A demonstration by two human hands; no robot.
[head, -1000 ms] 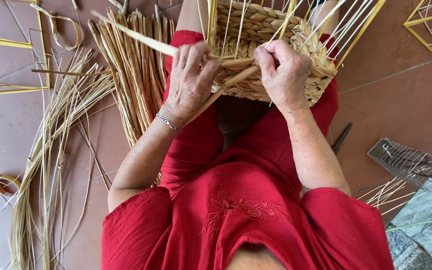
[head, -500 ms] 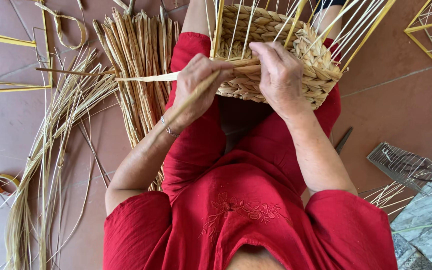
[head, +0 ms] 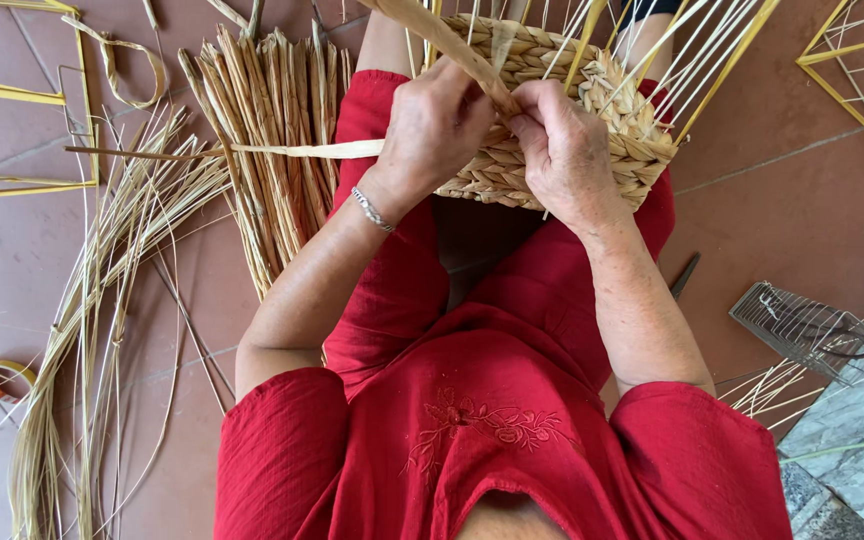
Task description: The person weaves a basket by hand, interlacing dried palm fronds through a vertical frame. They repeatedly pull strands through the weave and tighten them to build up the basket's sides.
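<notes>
— What fills the foreground?

— A seated person in a red garment [head: 492, 440], seen from above, forearms reaching toward twelve o'clock over a tiled floor [head: 802, 200].

— And the hands?

— The left hand [head: 432, 125], a bracelet [head: 372, 210] at its wrist, is closed narrow around a flat straw strand [head: 302, 150] that trails off toward nine o'clock. The right hand [head: 562, 150] pinches a thicker twisted strand [head: 442, 40] running up toward eleven o'clock. Both press against the near wall of a half-woven basket [head: 612, 120] resting on the lap at twelve o'clock, its bare yellow uprights [head: 712, 60] fanning outward.

— Around them?

— A bundle of dried rushes [head: 272, 140] lies at ten o'clock, loose pale straw [head: 82, 330] sweeps from nine to seven, a wire rack [head: 802, 325] sits at three, and yellow wire frames [head: 852, 80] lie at one o'clock.
</notes>
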